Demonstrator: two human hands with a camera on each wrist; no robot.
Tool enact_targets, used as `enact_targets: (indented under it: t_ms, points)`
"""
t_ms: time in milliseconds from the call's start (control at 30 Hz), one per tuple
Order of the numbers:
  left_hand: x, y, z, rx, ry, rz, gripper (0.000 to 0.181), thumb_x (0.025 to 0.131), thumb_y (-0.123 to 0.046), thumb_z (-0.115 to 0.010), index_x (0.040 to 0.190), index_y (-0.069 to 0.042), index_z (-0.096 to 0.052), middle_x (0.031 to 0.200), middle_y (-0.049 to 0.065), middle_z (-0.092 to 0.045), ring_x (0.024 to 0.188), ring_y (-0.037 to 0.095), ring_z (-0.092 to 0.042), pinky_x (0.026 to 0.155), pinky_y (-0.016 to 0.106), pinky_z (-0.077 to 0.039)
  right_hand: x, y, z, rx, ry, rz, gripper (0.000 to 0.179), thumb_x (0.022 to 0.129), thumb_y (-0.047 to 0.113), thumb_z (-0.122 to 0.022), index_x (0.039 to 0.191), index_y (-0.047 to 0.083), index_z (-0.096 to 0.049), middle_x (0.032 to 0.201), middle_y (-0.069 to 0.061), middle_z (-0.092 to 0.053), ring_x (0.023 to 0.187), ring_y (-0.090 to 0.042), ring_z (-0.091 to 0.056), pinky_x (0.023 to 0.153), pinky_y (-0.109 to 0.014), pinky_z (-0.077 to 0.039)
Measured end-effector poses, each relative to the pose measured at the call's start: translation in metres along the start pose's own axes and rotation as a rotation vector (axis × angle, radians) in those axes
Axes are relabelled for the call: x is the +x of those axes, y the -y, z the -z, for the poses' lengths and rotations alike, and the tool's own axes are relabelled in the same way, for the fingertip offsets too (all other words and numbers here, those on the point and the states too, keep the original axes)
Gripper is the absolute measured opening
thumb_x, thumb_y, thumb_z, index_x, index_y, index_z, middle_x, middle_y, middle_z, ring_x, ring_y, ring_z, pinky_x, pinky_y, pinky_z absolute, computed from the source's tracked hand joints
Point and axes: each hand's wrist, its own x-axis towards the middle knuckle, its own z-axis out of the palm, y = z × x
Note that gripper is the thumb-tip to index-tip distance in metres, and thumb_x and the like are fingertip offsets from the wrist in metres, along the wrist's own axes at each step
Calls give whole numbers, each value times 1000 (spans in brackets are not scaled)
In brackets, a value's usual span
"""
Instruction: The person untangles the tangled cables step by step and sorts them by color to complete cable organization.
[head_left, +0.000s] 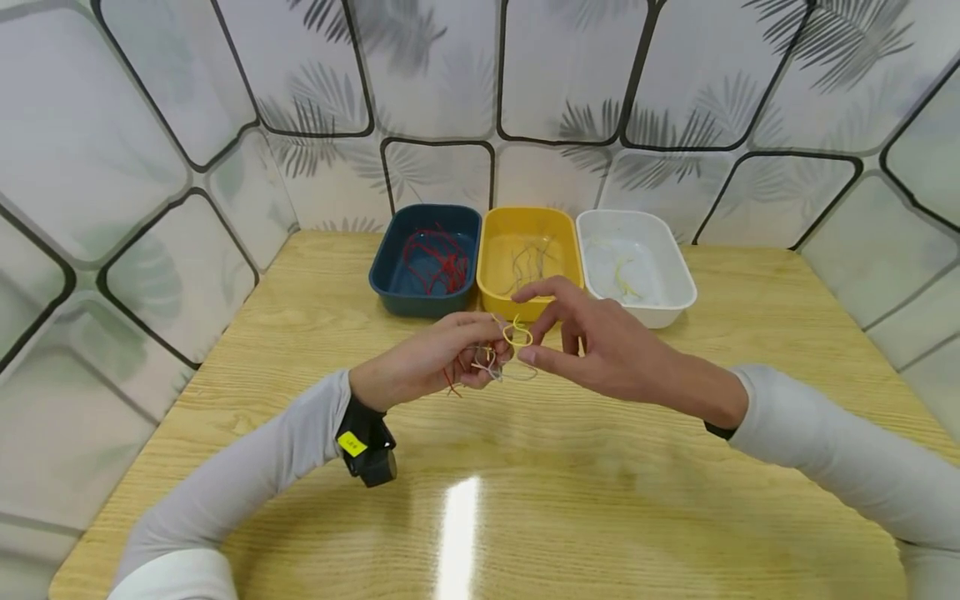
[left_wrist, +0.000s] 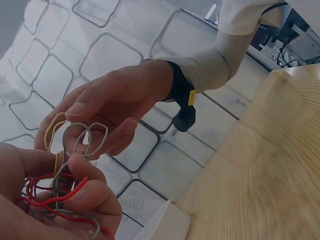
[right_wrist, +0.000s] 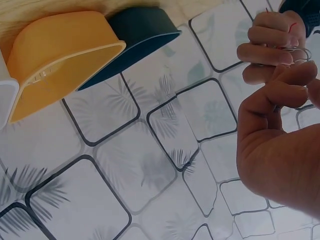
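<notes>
Between its fingers my left hand (head_left: 442, 346) grips a small tangled bunch of thin wires over the table. Red wire (left_wrist: 55, 203) and grey wire (left_wrist: 64, 136) stick out of that hand in the left wrist view. A looped yellow wire (left_wrist: 48, 134) rises from the same bunch. My right hand (head_left: 611, 333) is close on its right, index finger and thumb spread apart around the yellow loop. In the right wrist view its fingertips overlap the left hand's, and part of the bunch is hidden there.
Behind the hands three bins stand side by side: a dark blue bin (head_left: 420, 306) with red wires, a yellow bin (head_left: 492, 303) with grey wires, a white bin (head_left: 663, 316) with yellow wire. The wooden table (head_left: 570, 500) backs onto patterned curtains (head_left: 570, 75).
</notes>
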Motion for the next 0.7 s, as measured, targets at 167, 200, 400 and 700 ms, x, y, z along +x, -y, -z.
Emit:
enact_targets:
  t_ms: [167, 200, 400, 700]
  points:
    - [0, 0, -1, 47, 59, -5, 25, 108, -25, -45, 96, -11, -62, 82, -4, -61, 60, 8, -43, 56, 20, -34, 1, -4, 1, -33, -17, 32, 27, 96, 21, -70, 122, 23, -64, 93, 7, -73, 54, -2, -51, 51, -24, -45]
    - [0, 0, -2, 53, 64, -3, 25, 108, -25, -45, 97, -11, -62, 82, -4, -62, 60, 8, -44, 56, 20, -34, 2, -4, 1, -41, -21, 33, 21, 97, 21, -70, 118, 23, -67, 92, 7, -72, 55, -2, -50, 52, -24, -44]
    - [-2, -1, -3, 56, 51, 19, 23, 108, -23, -45, 98, -11, -63, 85, -4, -66, 63, 7, -50, 56, 17, -37, 1, -8, 4, -45, -52, 30, 11, 95, 20, -72, 106, 22, -74, 84, 9, -70, 56, -3, -48, 52, -23, -43]
    - [-2, -1, 3, 29, 67, -2, 26, 109, -24, -45, 95, -11, -62, 85, -4, -61, 67, 8, -48, 57, 19, -35, -7, -15, 17, -40, -94, 8, 8, 94, 18, -74, 102, 20, -75, 85, 7, -72, 57, -6, -48, 53, -24, -42]
